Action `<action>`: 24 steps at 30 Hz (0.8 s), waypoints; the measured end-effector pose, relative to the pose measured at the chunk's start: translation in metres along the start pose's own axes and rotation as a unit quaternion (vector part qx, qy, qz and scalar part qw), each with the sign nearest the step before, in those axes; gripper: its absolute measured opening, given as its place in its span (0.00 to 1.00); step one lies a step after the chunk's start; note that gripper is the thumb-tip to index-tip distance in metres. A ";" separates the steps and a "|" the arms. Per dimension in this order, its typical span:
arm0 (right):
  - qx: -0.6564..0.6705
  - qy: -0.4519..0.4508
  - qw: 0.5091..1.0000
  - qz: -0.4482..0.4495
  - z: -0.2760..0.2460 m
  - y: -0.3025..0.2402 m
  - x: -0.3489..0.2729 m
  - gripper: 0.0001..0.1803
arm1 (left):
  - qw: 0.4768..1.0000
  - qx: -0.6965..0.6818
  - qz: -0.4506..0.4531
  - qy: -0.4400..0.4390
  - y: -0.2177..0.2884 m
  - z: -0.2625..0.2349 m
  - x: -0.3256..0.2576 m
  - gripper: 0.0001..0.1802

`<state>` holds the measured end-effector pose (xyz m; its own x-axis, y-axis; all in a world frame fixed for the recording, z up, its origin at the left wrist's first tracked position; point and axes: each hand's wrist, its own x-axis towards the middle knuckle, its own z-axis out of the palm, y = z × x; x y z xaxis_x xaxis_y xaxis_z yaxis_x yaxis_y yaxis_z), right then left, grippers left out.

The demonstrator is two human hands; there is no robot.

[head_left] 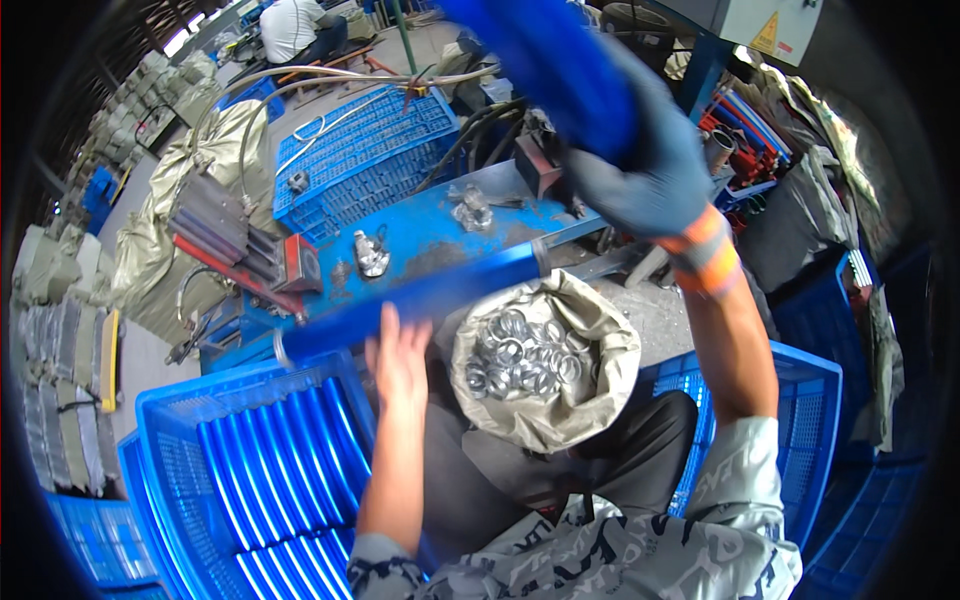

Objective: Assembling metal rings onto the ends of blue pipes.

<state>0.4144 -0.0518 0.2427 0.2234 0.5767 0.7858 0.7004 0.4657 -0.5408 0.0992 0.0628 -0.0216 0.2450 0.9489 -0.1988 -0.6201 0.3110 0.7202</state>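
Note:
My right hand, in a grey glove with an orange cuff, is raised at the upper right and wrapped round a blue tube, which is smeared by motion. A second blue tube, with a metallic ring at each end, lies slantwise in front of me, also a little blurred. My bare left hand is at the near side of this tube, its fingers stretched out against it and not wrapped round. Just right of that hand, an open cloth sack holds many loose metal rings.
A blue crate at lower left holds rows of shiny blue tubes. Beyond is a blue workbench with red-and-grey clamp fixtures. Another blue crate stands at right. A person sits far back.

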 end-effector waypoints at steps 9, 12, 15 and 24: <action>0.079 0.137 0.932 0.328 -0.142 -0.063 -0.294 0.51 | 0.996 -0.026 -0.026 0.084 -0.058 0.056 0.226 0.43; 0.008 0.158 0.915 0.372 -0.169 -0.078 -0.336 0.50 | 0.994 -0.002 -0.033 0.101 -0.073 0.046 0.239 0.42; -0.066 0.194 0.894 0.399 -0.185 -0.083 -0.356 0.50 | 0.994 0.031 -0.054 0.094 -0.079 0.049 0.240 0.46; -0.361 0.232 0.804 0.411 -0.373 -0.150 -0.560 0.38 | 0.971 0.206 -0.118 0.031 -0.045 0.009 0.199 0.79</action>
<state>0.4371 -0.6951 -0.0039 0.9237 0.1009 0.3695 0.3608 -0.5528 -0.7511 0.1822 0.2375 -0.0877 0.2911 0.8595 -0.4201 -0.1987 0.4839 0.8523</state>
